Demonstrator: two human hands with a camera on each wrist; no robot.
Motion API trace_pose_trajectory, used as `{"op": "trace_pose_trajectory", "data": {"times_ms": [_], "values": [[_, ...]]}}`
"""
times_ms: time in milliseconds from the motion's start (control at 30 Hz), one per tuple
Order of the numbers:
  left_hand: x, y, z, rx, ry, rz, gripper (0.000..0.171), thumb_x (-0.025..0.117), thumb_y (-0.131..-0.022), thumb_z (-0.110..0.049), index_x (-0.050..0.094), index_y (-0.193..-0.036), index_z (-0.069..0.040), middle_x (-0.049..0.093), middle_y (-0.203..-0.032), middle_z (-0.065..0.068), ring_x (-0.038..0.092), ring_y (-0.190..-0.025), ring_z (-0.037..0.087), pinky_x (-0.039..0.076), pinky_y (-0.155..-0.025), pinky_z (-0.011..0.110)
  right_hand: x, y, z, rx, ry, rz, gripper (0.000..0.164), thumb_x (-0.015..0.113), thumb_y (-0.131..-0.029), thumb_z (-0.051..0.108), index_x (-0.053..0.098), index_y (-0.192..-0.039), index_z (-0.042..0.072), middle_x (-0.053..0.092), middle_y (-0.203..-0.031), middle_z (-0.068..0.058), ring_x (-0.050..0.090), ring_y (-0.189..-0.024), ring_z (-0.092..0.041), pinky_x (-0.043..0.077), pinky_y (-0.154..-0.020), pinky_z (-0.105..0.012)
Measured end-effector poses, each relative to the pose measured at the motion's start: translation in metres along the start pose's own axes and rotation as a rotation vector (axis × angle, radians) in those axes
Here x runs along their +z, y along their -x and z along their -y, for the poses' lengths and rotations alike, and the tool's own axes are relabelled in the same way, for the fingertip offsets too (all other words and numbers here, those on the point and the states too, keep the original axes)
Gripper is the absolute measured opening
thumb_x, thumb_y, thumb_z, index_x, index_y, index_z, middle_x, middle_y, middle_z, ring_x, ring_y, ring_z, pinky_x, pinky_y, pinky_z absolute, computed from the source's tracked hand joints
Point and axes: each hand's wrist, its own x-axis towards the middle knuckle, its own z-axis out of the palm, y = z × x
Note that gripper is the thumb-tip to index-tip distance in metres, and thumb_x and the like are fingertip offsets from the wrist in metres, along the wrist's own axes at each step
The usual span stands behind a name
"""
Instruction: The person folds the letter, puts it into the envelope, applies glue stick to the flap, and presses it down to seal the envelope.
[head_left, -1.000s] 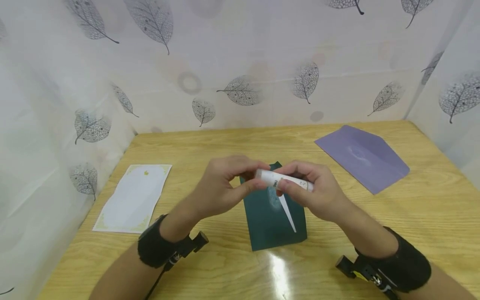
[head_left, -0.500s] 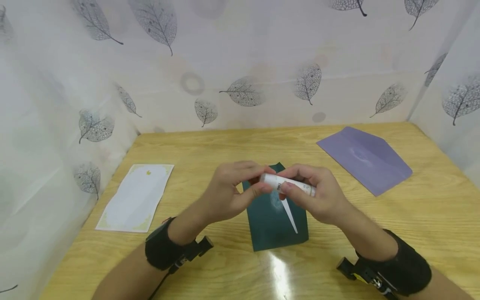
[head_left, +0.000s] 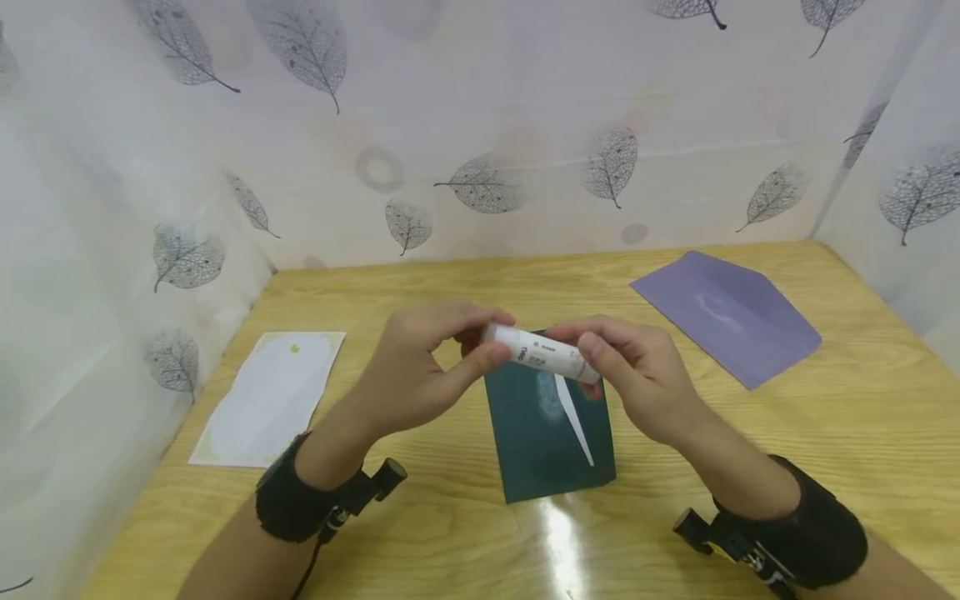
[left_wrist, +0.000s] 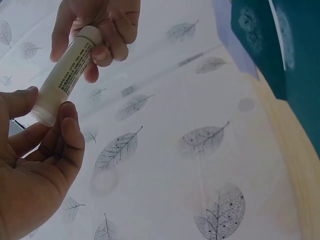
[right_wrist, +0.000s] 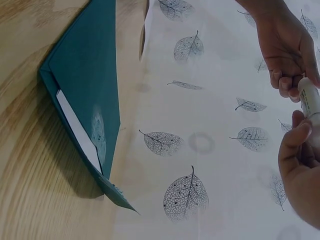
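Observation:
Both hands hold a white glue stick between them, above a dark green envelope. Thumb and fingers of my left hand pinch its left end, which looks translucent in the left wrist view. My right hand grips the opposite end, thumb on top. Printed text runs along the stick's side. Below lies the dark green envelope, a white paper strip showing at its opening and a whitish smear beside it. In the right wrist view its flap stands raised. The stick hides part of the envelope's top.
A purple envelope with a pale smear lies open-flapped at the back right of the wooden table. A white sheet with a yellow decorated border lies at the left. A leaf-patterned curtain surrounds the table's back and sides.
My left hand has moved left and slightly up, and the glue stick has shifted left with it. My right fingers have slid to its right end, so more of the label shows.

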Motion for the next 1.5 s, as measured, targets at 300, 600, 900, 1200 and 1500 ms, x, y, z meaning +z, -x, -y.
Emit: {"op": "trace_pose_trajectory", "data": {"times_ms": [300, 600, 900, 1200, 1500], "values": [[-0.015, -0.003, 0.006, -0.042, -0.169, -0.047, 0.025, 0.076, -0.086, -0.008, 0.073, -0.109, 0.001, 0.068, -0.085, 0.005, 0.055, -0.071, 0.009, 0.048, -0.061, 0.022, -0.008, -0.004, -0.002, 0.170, 0.179, 0.004, 0.032, 0.042, -0.106, 0.007, 0.070, -0.110, -0.007, 0.068, -0.084, -0.006, 0.060, -0.066, -0.018, 0.053, -0.056, -0.026], [-0.020, -0.001, 0.034, -0.088, -0.334, -0.045, 0.023, 0.073, -0.090, -0.010, 0.073, -0.109, 0.004, 0.068, -0.080, 0.009, 0.057, -0.067, 0.017, 0.049, -0.058, 0.026, -0.019, -0.006, -0.012, 0.310, 0.649, 0.211, 0.022, 0.069, -0.094, 0.011, 0.072, -0.114, 0.004, 0.074, -0.095, 0.000, 0.064, -0.079, -0.009, 0.054, -0.069, -0.026], [-0.026, 0.002, 0.065, -0.177, -0.482, -0.030, 0.025, 0.069, -0.092, -0.012, 0.071, -0.110, 0.006, 0.071, -0.092, 0.016, 0.060, -0.070, 0.023, 0.049, -0.060, 0.032, -0.028, -0.009, -0.027, 0.384, 0.834, 0.352, 0.033, 0.074, -0.089, 0.010, 0.068, -0.118, -0.003, 0.072, -0.096, -0.008, 0.064, -0.079, -0.017, 0.053, -0.068, -0.034], [-0.028, 0.008, 0.082, -0.319, -0.562, 0.018, 0.027, 0.064, -0.094, -0.014, 0.071, -0.112, 0.005, 0.070, -0.089, 0.015, 0.059, -0.071, 0.025, 0.049, -0.061, 0.036, -0.033, -0.006, -0.042, 0.440, 0.922, 0.484, 0.047, 0.078, -0.087, 0.015, 0.063, -0.125, -0.007, 0.070, -0.106, -0.017, 0.066, -0.098, -0.033, 0.055, -0.081, -0.046], [-0.033, 0.013, 0.093, -0.456, -0.628, 0.093, 0.031, 0.059, -0.096, -0.018, 0.069, -0.116, 0.003, 0.072, -0.102, 0.019, 0.052, -0.065, 0.023, 0.039, -0.054, 0.032, -0.032, -0.005, -0.047, 0.559, 0.877, 0.579, 0.050, 0.074, -0.088, 0.011, 0.056, -0.130, -0.009, 0.069, -0.090, -0.009, 0.065, -0.081, -0.021, 0.055, -0.070, -0.036]]}}
